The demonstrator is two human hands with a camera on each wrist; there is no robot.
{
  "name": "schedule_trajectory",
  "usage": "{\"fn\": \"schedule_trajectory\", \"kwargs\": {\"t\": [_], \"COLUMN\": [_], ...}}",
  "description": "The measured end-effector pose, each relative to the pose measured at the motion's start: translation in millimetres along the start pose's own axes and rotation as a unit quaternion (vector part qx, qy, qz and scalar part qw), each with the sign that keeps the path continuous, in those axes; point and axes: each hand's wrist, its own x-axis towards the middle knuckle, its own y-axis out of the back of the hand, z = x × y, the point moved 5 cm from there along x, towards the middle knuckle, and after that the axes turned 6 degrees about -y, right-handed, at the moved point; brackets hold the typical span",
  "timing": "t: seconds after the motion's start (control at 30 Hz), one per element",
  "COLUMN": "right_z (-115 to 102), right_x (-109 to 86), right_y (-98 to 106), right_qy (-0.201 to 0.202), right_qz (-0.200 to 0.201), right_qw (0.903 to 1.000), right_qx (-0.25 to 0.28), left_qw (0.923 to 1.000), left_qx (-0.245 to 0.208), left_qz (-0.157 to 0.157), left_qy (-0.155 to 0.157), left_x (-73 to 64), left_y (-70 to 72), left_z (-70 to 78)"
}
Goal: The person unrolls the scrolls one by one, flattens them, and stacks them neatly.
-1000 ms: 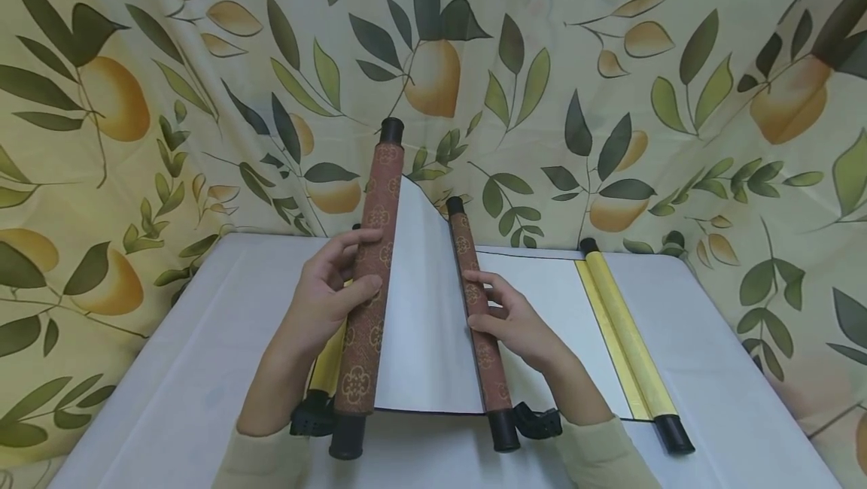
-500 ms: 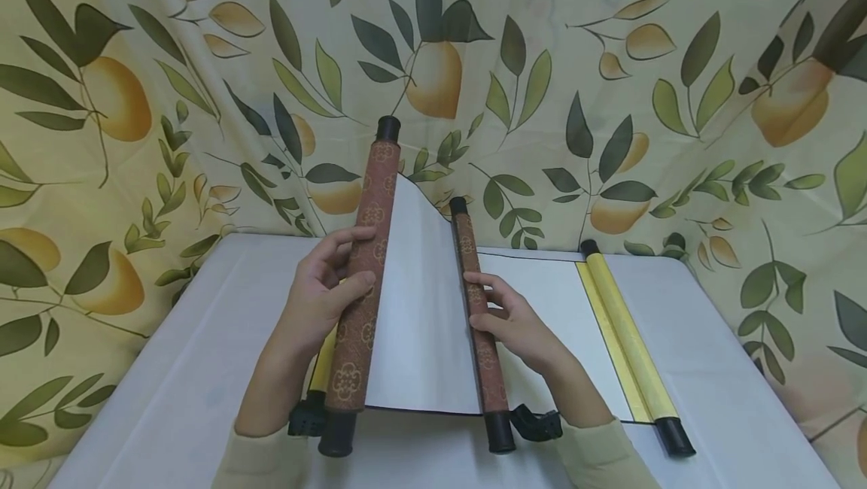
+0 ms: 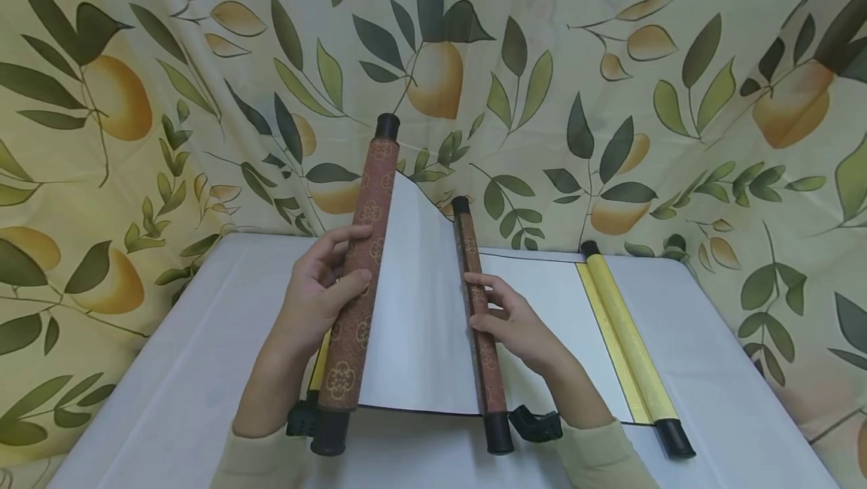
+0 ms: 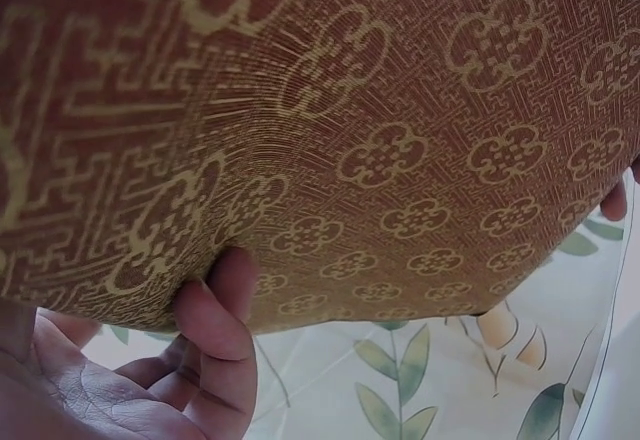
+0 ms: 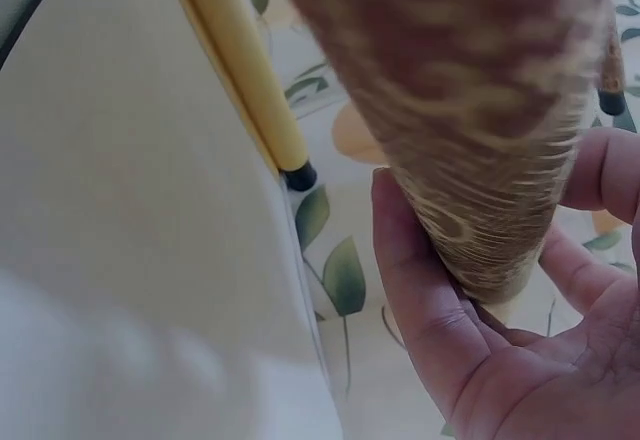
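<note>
A scroll with patterned red-brown backing is held up, tilted, above the table. Its thick left roll (image 3: 357, 308) is gripped by my left hand (image 3: 314, 293), thumb in front. My right hand (image 3: 511, 320) pinches the thinner right roll (image 3: 489, 369) between thumb and fingers. White paper (image 3: 420, 323) with a dark edge stretches between the two rolls. In the left wrist view, the patterned backing (image 4: 400, 160) fills most of the picture, with the left hand (image 4: 215, 360) at its lower edge. The right wrist view has the right hand (image 5: 540, 380) around the blurred roll (image 5: 470, 130).
Beneath lies a second scroll, its white sheet (image 3: 549, 293) spread on the white table (image 3: 183, 369). Its yellow right roller (image 3: 630, 331) has black ends; the yellow left one (image 3: 318, 369) is mostly hidden. A fruit-patterned cloth (image 3: 515, 98) hangs behind.
My left hand and the thick roll have shifted slightly left, so a little more white paper shows between the rolls. The right hand has hardly moved.
</note>
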Motion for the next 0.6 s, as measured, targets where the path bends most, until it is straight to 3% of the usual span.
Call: {"fn": "schedule_trajectory", "kwargs": {"t": [0.6], "right_z": [0.0], "right_x": [-0.6], "right_y": [-1.4], "right_qy": [0.007], "right_qz": [-0.007], "right_qw": [0.9999], "right_qx": [-0.004], "left_qw": [0.9998], "left_qx": [0.008], "left_qz": [0.01], "left_qy": [-0.013], "left_x": [-1.3], "left_y": [3.4], "left_z": [5.4]}}
